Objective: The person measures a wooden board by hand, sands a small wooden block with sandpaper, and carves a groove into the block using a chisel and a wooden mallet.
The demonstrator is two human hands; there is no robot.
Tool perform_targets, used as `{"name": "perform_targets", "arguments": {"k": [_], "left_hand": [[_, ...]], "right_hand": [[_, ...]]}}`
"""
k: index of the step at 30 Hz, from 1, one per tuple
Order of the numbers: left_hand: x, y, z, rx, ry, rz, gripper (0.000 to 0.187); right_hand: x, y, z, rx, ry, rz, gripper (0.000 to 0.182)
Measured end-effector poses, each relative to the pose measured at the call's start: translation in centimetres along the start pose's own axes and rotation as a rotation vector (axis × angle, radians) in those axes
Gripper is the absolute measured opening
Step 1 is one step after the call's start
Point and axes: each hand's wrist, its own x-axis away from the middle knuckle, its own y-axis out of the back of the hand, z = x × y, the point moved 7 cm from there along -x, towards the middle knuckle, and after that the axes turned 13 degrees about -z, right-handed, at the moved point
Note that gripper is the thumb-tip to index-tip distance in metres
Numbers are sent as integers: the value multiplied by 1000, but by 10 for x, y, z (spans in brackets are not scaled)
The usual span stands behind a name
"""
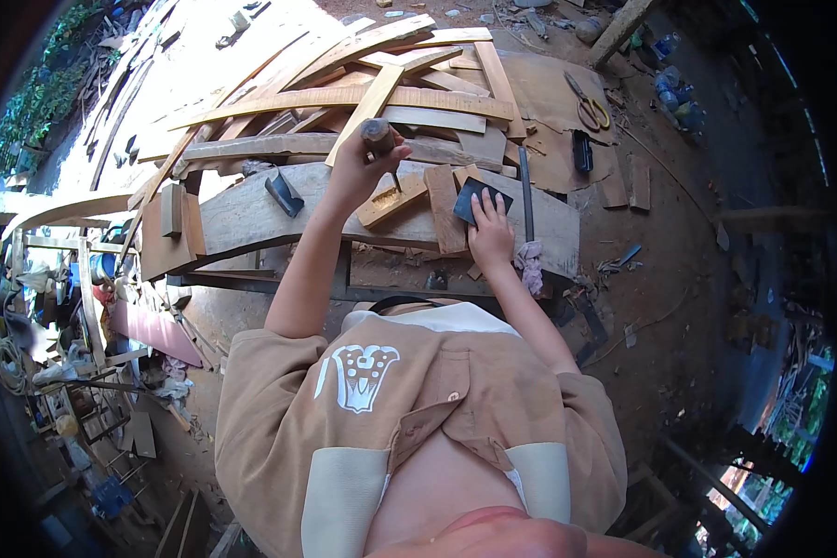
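My left hand (361,169) is wrapped around the round wooden handle of a chisel (378,137), held upright with its thin blade pointing down. The blade's tip meets a small light wooden block (388,206) that has a carved recess in its top. Flat on a dark square plate (502,199) lies my right hand (490,232), its fingers stretched out. A reddish-brown wooden block (445,212) sits between the carved block and the plate, close beside both. All of these rest on a broad, curved grey plank (237,216).
Behind the plank is a pile of wooden boards (344,97). A dark metal piece (285,193) lies left on the plank; a dark bar (527,195) and a pink rag (529,268) lie right. Yellow-handled scissors (588,104) and a black case (581,152) lie further right.
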Motion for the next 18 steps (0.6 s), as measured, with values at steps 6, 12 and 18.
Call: {"name": "perform_targets", "arguments": {"k": [6, 12, 18], "left_hand": [[0, 1, 1, -33, 34, 30, 16], [0, -2, 0, -109, -34, 18, 16], [0, -2, 3, -5, 64, 30, 16]], "right_hand": [[0, 0, 0, -25, -20, -5, 56], [1, -4, -3, -35, -13, -23, 55], [1, -3, -2, -49, -14, -28, 54]]}}
